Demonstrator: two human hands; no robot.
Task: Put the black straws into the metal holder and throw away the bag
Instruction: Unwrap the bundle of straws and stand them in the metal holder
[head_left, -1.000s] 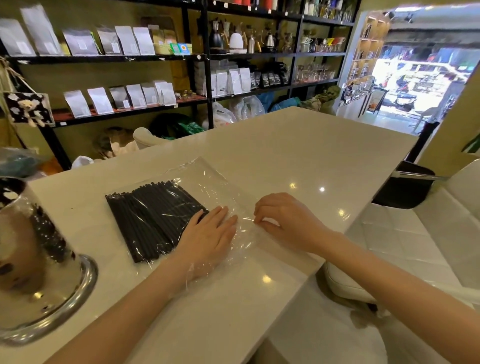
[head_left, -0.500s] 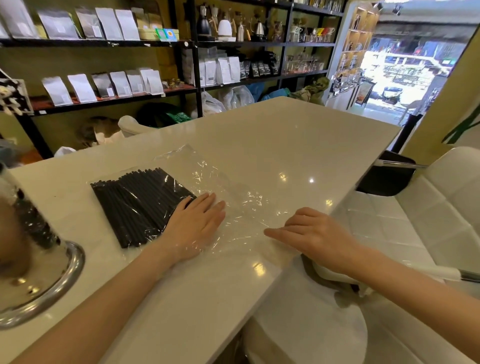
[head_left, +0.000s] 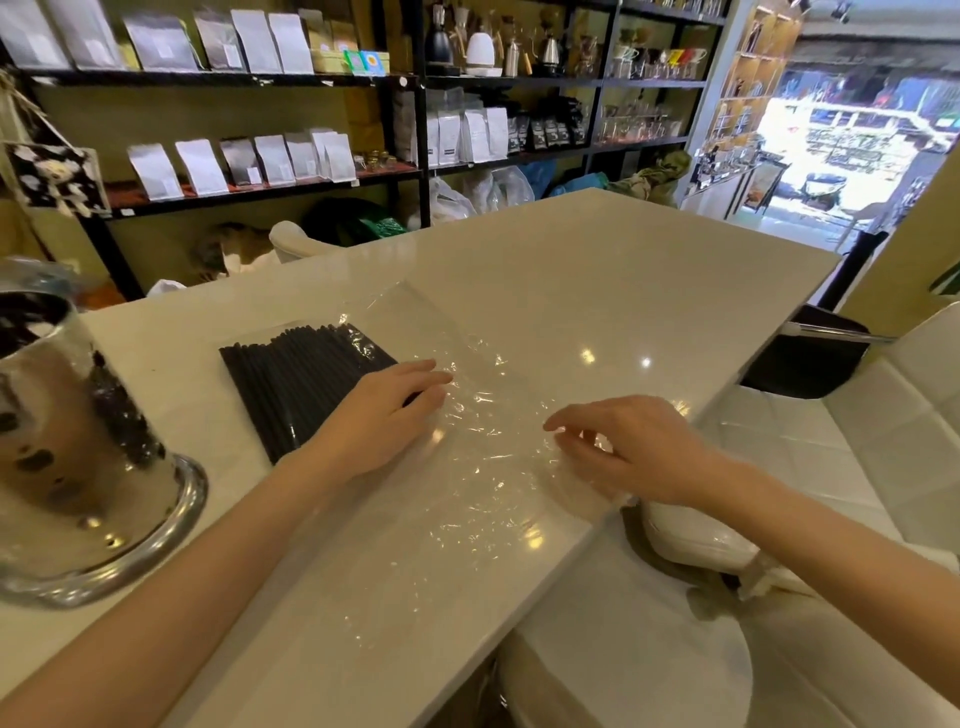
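Our left hand (head_left: 382, 418) lies flat, fingers spread and grasping nothing, pressing the near end of the black straws (head_left: 301, 382) inside the clear bag (head_left: 483, 415) on the table (head_left: 597, 270). The bundle's long axis runs from 5 to 11 o'clock. Our right hand (head_left: 631, 449), fingers curled and seemingly pinching the film, works the bag's open end. The straws lie at 9 o'clock from it, nearer our left hand. The metal holder (head_left: 78, 441) stands farther left.
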